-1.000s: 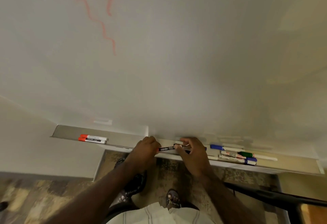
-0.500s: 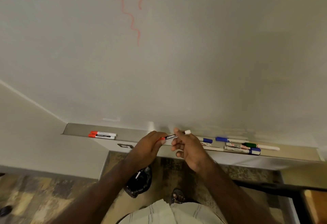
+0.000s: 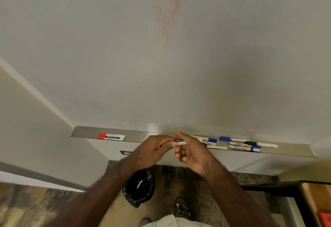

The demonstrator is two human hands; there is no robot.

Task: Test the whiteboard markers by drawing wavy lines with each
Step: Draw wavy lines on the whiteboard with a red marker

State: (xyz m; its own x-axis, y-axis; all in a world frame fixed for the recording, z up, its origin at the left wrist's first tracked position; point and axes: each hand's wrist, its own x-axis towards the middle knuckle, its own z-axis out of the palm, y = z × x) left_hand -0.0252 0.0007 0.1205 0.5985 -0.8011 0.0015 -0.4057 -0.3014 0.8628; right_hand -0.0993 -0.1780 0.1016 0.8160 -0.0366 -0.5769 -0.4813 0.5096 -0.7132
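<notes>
A red marker [image 3: 179, 142] is held level just in front of the tray [image 3: 136, 136] below the whiteboard [image 3: 232, 65], gripped at its cap end by the left hand [image 3: 152, 152] and pinched along the barrel by the right hand [image 3: 192, 152]. Faint red wavy lines [image 3: 163, 28] are seen high on the board. On the tray, two red markers [image 3: 111, 136] are laid at the left, well apart from a cluster of blue and green ones [image 3: 240, 143] at the right — a black bin [image 3: 138, 189] is seen on the floor below.

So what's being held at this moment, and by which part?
One marker, held in both hands. The left hand grips its red-capped end; the right hand pinches the white labelled barrel. Whether the cap is coming off cannot be told.
</notes>
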